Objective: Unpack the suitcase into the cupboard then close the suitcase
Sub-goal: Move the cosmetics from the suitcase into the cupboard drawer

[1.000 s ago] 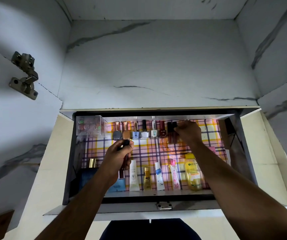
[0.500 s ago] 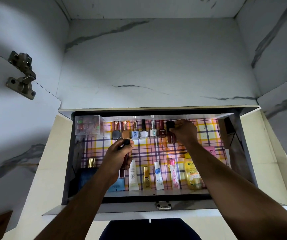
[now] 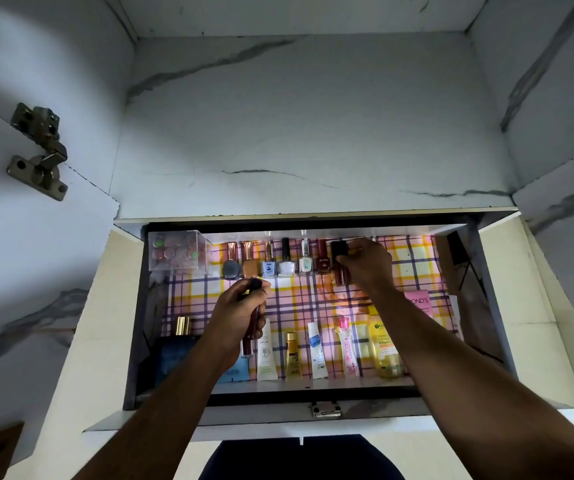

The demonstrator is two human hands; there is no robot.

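The cupboard shelf (image 3: pixel 413 268) is lined with checked pink and yellow paper. A row of nail polish bottles (image 3: pixel 285 263) stands along its back. My right hand (image 3: pixel 365 265) pinches a dark red, black-capped tube (image 3: pixel 339 261) at the right end of that row. My left hand (image 3: pixel 240 317) grips a similar dark red tube with a black cap (image 3: pixel 254 284) above the middle of the shelf. The suitcase is not in view.
A clear box of small pots (image 3: pixel 178 252) sits at the back left. Tubes and bottles (image 3: pixel 316 351) line the front, with a yellow bottle (image 3: pixel 384 348), a pink box (image 3: pixel 417 303) and a dark blue box (image 3: pixel 174 358). Door hinges (image 3: pixel 39 150) flank the opening.
My right hand has shifted left along the back row with its tube, closer to the nail polish bottles. My left hand has stayed where it was.
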